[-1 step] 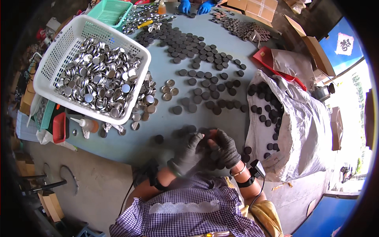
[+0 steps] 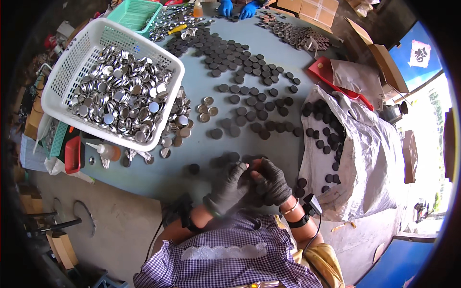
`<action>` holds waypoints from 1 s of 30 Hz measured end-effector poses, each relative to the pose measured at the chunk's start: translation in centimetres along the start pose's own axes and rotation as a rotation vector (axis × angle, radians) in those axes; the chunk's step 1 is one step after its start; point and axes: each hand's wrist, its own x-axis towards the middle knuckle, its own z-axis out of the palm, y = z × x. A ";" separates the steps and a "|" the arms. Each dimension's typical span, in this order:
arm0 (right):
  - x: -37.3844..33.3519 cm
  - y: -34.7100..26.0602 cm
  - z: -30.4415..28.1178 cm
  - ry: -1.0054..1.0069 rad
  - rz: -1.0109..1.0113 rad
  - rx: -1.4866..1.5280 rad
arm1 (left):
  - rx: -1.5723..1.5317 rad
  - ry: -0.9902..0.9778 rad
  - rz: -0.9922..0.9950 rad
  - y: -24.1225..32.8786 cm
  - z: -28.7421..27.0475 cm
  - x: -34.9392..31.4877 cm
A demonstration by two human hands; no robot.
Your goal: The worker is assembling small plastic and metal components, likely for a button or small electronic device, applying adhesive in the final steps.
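At the near edge of the table my left hand [image 2: 227, 191] and my right hand [image 2: 274, 183] come together, both in dark grey gloves with bare fingertips. Thumbs and fingers curl inward and almost meet. Whatever lies between them is blurred and hidden, so I cannot make it out. A black disc [image 2: 194, 168] lies just left of my left hand, and another dark disc [image 2: 233, 157] sits beyond its fingertips. More black discs [image 2: 261, 115] spread over the table ahead of both hands. A few silver round caps [image 2: 203, 117] lie farther left, open side up.
At left, a white basket [image 2: 53, 103] holds many silver caps. A squeeze bottle [image 2: 109, 151] and red tray [image 2: 72, 154] stand below it. A white sack [image 2: 370, 163] with black discs lies right, near a red scoop [image 2: 321, 72]. Across the table are another person's blue-gloved hands [image 2: 248, 9].
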 end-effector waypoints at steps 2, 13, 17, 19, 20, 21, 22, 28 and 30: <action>-0.1 -0.2 0.4 -0.106 0.198 0.381 | -0.035 0.013 -0.037 0.4 -0.8 -0.2; 0.0 -3.9 3.0 -0.409 0.265 0.779 | -0.371 0.022 -0.115 1.9 -4.6 0.0; 0.3 -1.7 3.1 -0.542 0.581 1.163 | -0.044 0.007 -0.035 1.9 -4.4 -0.4; 0.2 -2.7 3.7 -0.307 -0.498 0.008 | -0.007 0.003 -0.067 1.5 -4.1 -0.9; -0.1 -2.3 3.8 -0.307 -0.498 0.007 | 0.024 -0.004 -0.093 1.5 -4.1 -0.9; -0.6 -1.6 4.0 -0.212 -0.148 0.231 | 0.023 -0.004 -0.093 1.6 -4.1 -0.9; -0.8 -1.3 4.0 -0.111 0.206 0.447 | 0.085 -0.011 -0.098 1.8 -4.3 -0.8; -1.0 -2.4 3.3 -0.230 0.358 0.859 | 0.175 0.032 -0.028 1.3 -4.1 -0.8; -0.9 -1.7 3.4 -0.215 0.387 0.880 | 0.168 0.034 -0.019 1.2 -3.9 -0.8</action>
